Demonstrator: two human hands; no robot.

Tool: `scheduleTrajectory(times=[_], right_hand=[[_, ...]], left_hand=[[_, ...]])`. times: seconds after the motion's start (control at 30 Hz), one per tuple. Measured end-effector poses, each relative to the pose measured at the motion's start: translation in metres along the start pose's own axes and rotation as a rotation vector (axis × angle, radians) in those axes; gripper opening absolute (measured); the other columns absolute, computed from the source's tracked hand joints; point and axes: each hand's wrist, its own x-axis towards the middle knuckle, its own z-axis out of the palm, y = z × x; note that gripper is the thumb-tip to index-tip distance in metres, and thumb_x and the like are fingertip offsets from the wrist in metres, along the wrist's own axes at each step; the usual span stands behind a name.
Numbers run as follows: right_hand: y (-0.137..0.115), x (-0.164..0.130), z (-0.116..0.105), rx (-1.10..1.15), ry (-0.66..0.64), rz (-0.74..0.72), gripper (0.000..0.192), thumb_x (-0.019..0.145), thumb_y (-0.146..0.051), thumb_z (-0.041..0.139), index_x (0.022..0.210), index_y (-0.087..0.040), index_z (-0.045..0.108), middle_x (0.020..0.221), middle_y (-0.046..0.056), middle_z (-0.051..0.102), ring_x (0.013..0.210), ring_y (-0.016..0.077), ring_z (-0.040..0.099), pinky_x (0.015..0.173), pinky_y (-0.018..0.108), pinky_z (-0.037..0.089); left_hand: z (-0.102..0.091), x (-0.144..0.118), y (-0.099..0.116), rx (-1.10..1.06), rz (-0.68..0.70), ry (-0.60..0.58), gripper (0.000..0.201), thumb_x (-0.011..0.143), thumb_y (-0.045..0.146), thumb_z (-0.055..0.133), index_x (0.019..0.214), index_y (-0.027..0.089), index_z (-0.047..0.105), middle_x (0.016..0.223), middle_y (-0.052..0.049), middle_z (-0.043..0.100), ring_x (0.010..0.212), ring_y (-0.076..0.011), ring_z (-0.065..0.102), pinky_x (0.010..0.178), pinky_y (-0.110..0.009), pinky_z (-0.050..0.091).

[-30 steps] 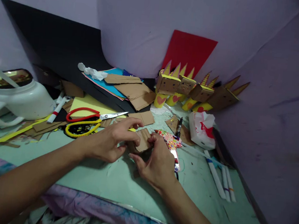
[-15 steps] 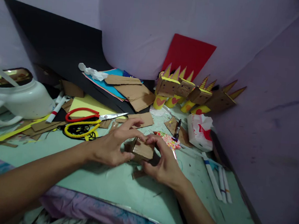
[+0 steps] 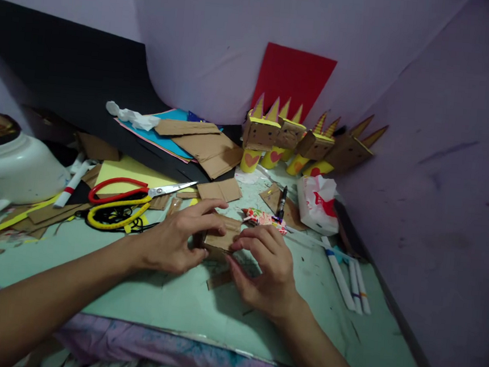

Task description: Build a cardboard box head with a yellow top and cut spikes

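- A small folded cardboard piece (image 3: 221, 240) is pinched between both hands, low over the green desk (image 3: 182, 304) near its middle — the left hand (image 3: 177, 240) closed on its left edge with the forefinger laid along the top, the right hand (image 3: 269, 265) curled over its right side.
- A crushed fold or a torn flap could be caused by too hard a squeeze, since the cardboard looks thin and already creased.
- The piece could be lost among look-alike scraps — a loose brown strip (image 3: 219, 279) lies just below it.
- The scissors (image 3: 137, 188) lie near the left hand; a careless sweep could catch the blades.
- The piece is seen as plain brown, box-like, partly hidden by fingers; its underside cannot be made out.
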Motion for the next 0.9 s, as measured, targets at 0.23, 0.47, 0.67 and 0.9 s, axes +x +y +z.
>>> scheduleTrajectory(times=[0.23,0.47,0.67,0.9], right_hand=[[-0.004,0.001,0.008,-0.035,0.08,0.0,0.015,0.071,-0.009,0.059,0.08,-0.021,0.056,0.076,0.006,0.063,0.071,0.0203,0.056,0.063,0.035,0.049],[-0.005,-0.001,0.009,-0.02,0.071,0.015,0.018,0.071,-0.007,0.06,0.083,-0.019,0.057,0.078,0.007,0.064,0.074,0.0206,0.057,0.066,0.036,0.049],[-0.004,-0.004,0.01,-0.028,0.05,0.021,0.02,0.071,-0.008,0.063,0.086,-0.019,0.058,0.083,0.006,0.063,0.077,0.0207,0.057,0.068,0.036,0.049],[-0.003,-0.005,0.01,-0.087,0.017,-0.008,0.019,0.071,-0.007,0.062,0.085,-0.02,0.056,0.094,0.008,0.067,0.092,0.0234,0.058,0.082,0.041,0.046]], left_hand=[[0.0,0.003,0.003,-0.001,-0.082,-0.004,0.035,0.067,0.005,0.056,0.1,0.017,0.057,0.135,-0.014,0.045,0.127,-0.0287,0.043,0.1,-0.042,0.041],[-0.002,0.004,0.003,-0.08,-0.105,-0.032,0.039,0.066,0.006,0.058,0.104,0.015,0.055,0.135,-0.018,0.045,0.129,-0.0283,0.041,0.102,-0.045,0.038],[-0.017,0.005,0.006,-0.175,-0.086,-0.036,0.061,0.06,0.006,0.054,0.12,0.014,0.046,0.136,-0.017,0.044,0.13,-0.0261,0.038,0.107,-0.047,0.031],[-0.021,0.01,-0.002,-0.301,-0.406,0.101,0.045,0.06,0.001,0.046,0.101,0.013,0.059,0.109,-0.009,0.063,0.102,-0.021,0.059,0.091,-0.039,0.047]])
